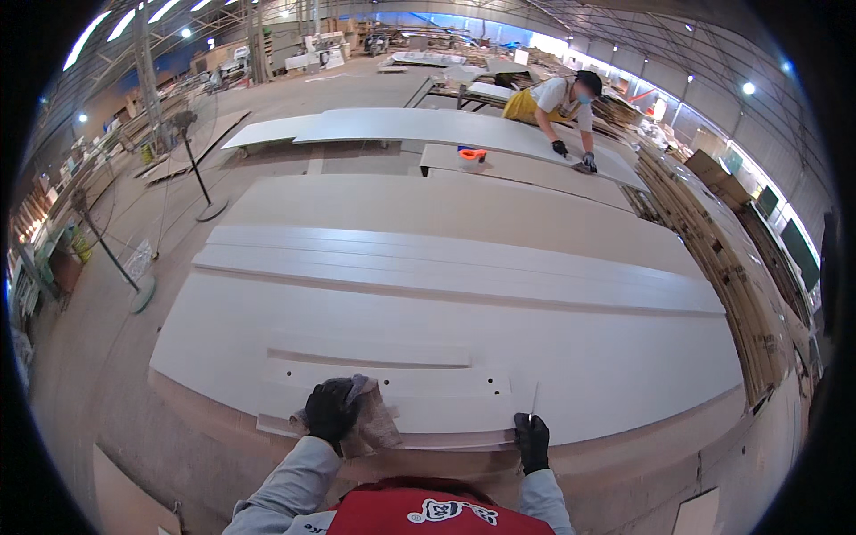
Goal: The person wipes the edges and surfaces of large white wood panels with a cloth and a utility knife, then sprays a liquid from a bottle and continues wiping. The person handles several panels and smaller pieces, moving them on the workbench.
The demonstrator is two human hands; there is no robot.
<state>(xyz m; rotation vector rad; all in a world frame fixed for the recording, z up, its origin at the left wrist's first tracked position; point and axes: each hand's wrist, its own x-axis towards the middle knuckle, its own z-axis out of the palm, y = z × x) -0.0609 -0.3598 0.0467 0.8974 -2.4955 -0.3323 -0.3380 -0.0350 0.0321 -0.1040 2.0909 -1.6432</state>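
Observation:
My left hand (331, 411), in a black glove, is closed on a greyish-brown cloth (376, 421) that hangs over the near edge of a white panel with several dark holes (435, 388). My right hand (533, 438), also gloved in black, grips a thin pointed tool (535, 398) near that panel's right end; its blade points away from me, and its exact kind cannot be told. The holed panel lies on a large white board (602, 361). Just beyond it lies a narrow white strip (374, 353).
Long white panels (455, 267) lie across the far part of the board. A gloved co-worker (562, 107) leans over another white panel (414, 124). An orange-handled container (472, 157) stands between. Stacked boards (722, 287) run along the right; pedestal fans (194, 160) stand left.

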